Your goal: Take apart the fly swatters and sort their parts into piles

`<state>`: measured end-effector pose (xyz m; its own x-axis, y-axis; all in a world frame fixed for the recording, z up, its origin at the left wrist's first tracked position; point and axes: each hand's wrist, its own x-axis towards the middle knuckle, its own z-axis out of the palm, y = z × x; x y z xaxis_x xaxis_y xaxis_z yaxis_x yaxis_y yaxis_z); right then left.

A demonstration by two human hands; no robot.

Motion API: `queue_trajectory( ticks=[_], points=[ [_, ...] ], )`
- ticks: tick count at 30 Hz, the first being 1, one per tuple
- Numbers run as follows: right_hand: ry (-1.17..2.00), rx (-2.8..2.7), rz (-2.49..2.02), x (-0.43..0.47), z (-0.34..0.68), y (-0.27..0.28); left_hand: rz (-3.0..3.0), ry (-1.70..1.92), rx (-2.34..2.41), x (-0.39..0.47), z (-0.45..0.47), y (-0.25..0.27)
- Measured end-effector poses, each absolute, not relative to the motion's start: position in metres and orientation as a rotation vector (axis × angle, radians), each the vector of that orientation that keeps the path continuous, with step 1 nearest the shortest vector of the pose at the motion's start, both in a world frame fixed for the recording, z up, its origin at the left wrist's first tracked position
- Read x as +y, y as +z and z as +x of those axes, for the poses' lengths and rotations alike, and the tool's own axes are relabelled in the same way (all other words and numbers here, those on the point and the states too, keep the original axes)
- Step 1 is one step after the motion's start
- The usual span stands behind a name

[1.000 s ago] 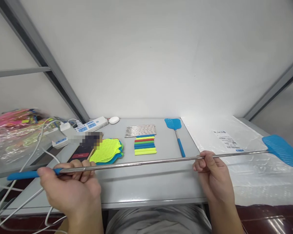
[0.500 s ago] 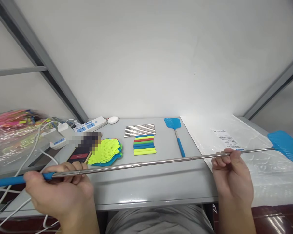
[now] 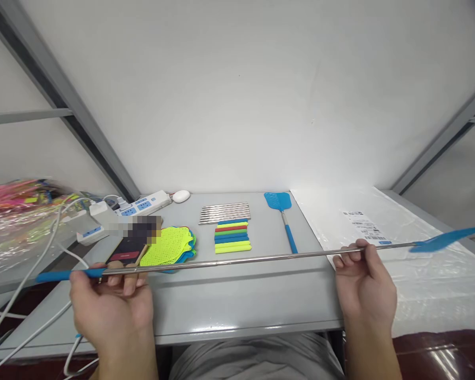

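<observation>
A telescopic fly swatter (image 3: 237, 261), its steel rod drawn out long, lies across both palms above the front of the table. My left hand (image 3: 113, 306) is closed around the rod where it meets the blue grip. My right hand (image 3: 364, 285) pinches the rod's far end, just short of the blue swatter head, which is seen nearly edge-on. Beyond the rod lie a short blue fly swatter (image 3: 288, 227), a row of coloured handle grips (image 3: 233, 236), several steel rods (image 3: 225, 212) and a pile of swatter heads (image 3: 168, 245), yellow on top.
On the left are a phone (image 3: 130, 248), a power strip (image 3: 144, 205), white cables and a plastic bag of coloured pieces (image 3: 19, 211). A white round object (image 3: 181, 196) sits by the wall. A white plastic mailer (image 3: 324, 211) with a label covers the table's right side.
My left hand has shifted right and the right hand slightly left, with the swatter held between them. The swatter head has turned from broad side to nearly edge-on.
</observation>
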<state>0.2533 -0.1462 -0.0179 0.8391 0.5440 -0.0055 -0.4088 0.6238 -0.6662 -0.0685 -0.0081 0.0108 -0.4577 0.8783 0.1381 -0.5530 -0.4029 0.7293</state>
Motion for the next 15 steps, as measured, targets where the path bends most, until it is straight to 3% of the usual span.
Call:
queue_trajectory(
  ticks=[15],
  points=[
    [0.623,-0.174,-0.753,-0.1383,0.2441,-0.0219,0.676,2.031,0.806,-0.0086,-0.0668,0.0097]
  ],
)
